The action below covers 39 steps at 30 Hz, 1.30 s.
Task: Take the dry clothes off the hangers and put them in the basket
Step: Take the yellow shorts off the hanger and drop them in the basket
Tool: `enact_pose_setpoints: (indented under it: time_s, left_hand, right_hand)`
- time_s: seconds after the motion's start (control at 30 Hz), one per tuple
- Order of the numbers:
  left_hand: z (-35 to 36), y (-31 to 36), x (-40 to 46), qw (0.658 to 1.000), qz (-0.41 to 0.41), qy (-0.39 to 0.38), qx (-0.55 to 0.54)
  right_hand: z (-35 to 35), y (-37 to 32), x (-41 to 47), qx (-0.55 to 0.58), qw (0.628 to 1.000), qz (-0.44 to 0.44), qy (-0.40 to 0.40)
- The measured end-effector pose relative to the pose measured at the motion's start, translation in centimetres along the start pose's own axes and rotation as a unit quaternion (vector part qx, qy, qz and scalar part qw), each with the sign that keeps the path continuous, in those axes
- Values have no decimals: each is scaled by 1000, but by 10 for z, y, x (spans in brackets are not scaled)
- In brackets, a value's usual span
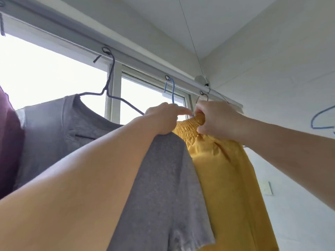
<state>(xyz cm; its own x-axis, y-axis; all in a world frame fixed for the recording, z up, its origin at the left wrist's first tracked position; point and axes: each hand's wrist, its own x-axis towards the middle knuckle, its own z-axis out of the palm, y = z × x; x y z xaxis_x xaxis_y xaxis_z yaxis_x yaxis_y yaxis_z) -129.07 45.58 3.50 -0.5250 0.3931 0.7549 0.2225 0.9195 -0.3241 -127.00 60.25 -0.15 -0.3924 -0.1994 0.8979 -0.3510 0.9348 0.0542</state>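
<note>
— two hands on one garment: the right hand (216,120) has its fingers (199,113) bunched round the elastic waistband of the yellow shorts (223,171), the left hand (163,118) has its fingers curled at the waistband's other end, beside the blue hanger (172,89).
— where do the shorts sit?
— hung from the rail (145,69) along the window's top edge, near its right end, just beside the grey shirt (59,127).
— how to do it well?
— i'd steady the hanger with the left, slide the waistband off with the right, not yank; the hook looks light.
— room?
— tight on the left, where the shirt's sleeve touches the shorts; open toward the wall (290,69) on the right. no basket in view.
</note>
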Motion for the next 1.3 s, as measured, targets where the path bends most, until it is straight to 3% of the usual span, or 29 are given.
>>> enact_pose_setpoints:
  time_s: [0.23, 0.43, 0.83, 1.07, 1.17, 1.3]
  left_hand:
    - [-1, 24, 8, 995, 77, 64, 11]
    - [-14, 45, 14, 995, 51, 74, 45]
    - [-20, 46, 7, 990, 36, 132, -42]
    - [-20, 42, 5, 978, -22, 146, -147]
    - [-12, 47, -8, 982, -45, 137, -119]
    - [8, 61, -31, 973, -26, 197, -121]
  right_hand:
    - [-7, 32, -45, 28, 995, -27, 92]
    - [-28, 50, -77, 9, 989, 23, 146]
    - [-16, 33, -143, 38, 965, 37, 255]
    - [-15, 24, -136, 99, 978, 132, 129]
    - [-15, 25, -116, 110, 978, 138, 113]
    - [-11, 28, -105, 90, 978, 149, 116]
